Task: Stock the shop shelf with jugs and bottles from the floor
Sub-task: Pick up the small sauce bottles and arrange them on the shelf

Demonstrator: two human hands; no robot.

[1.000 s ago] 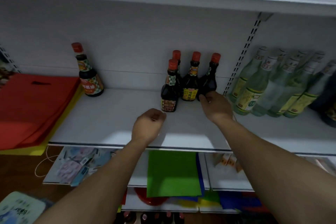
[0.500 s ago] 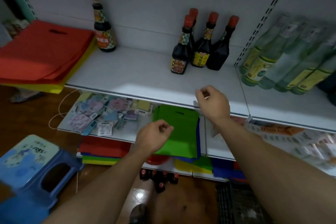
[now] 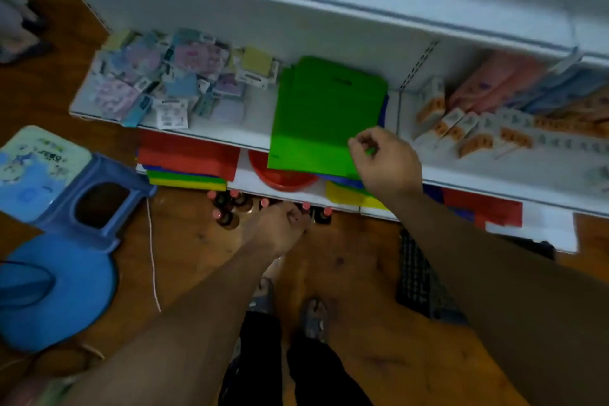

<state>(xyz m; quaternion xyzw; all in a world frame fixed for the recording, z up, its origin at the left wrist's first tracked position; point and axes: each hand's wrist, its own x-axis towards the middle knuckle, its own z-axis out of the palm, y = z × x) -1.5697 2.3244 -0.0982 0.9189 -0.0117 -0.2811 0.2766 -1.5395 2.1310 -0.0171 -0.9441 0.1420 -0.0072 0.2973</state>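
Bottles (image 3: 263, 208) with red caps are standing in a cluster on the wooden floor (image 3: 346, 257), tucked at the foot of the shelving, directly ahead of the person's feet. The left hand (image 3: 280, 227) is hanging just above this cluster, its fingers (image 3: 296, 216) curled loosely inward and holding nothing; whether they are touching a cap cannot be told. The right hand (image 3: 387, 161) is hovering higher, in front of the green bags (image 3: 326, 115) lying on the lower shelf (image 3: 494, 175), fingers half closed and empty. A blue stool (image 3: 62, 188) is standing to the left, well apart from the bottles.

Step in hand, as judged: reaching down to collect the next bottles for stocking. Several bottles are waiting on the floor, so the task appears to be partway through.

Next move requirement: lowering each hand to a bottle neck, closing the fingers below the cap, and lifting straight up so neighbouring bottles are not being knocked over.
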